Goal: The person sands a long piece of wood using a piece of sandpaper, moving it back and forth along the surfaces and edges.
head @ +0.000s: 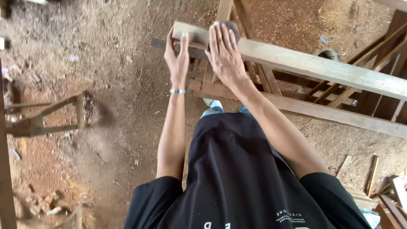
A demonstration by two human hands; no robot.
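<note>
A reddish-brown earthen floor strewn with sawdust carries everything. On it stand a brown wooden frame of crossed rails and a small wooden stand; brick rubble and timber offcuts lie nearby.
</note>
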